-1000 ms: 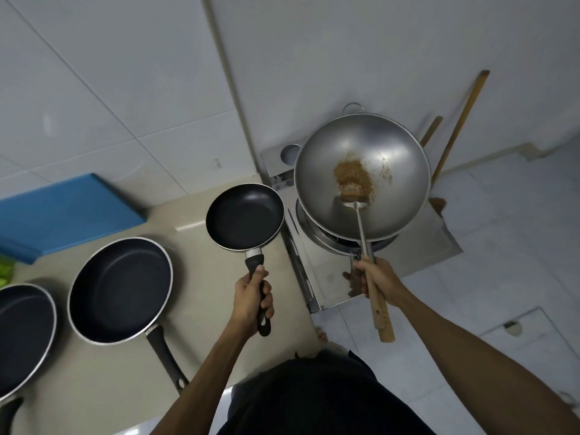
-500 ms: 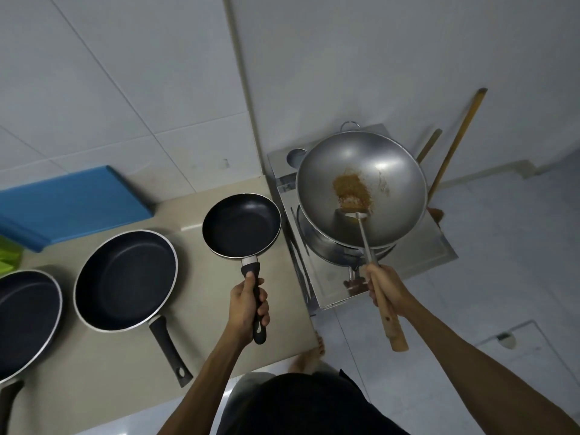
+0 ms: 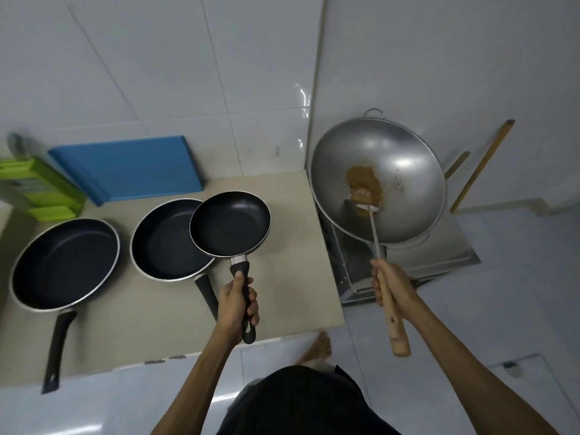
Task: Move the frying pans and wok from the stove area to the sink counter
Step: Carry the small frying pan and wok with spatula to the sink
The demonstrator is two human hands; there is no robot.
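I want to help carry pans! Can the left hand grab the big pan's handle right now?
Probably not yet. The left hand is shut around the small pan's handle, so it is busy. The big pan's handle lies bare on the counter with nothing over it, so a freed hand could likely take it.

The small pan (image 3: 230, 223) hides the middle pan's (image 3: 163, 240) right rim; the green rack (image 3: 40, 186) runs off the left edge.

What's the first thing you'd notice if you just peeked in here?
The big shiny wok on the right, with brown food in it, held up by the right hand. Next, the small black pan lifted by the left hand, overlapping the middle pan on the beige counter.
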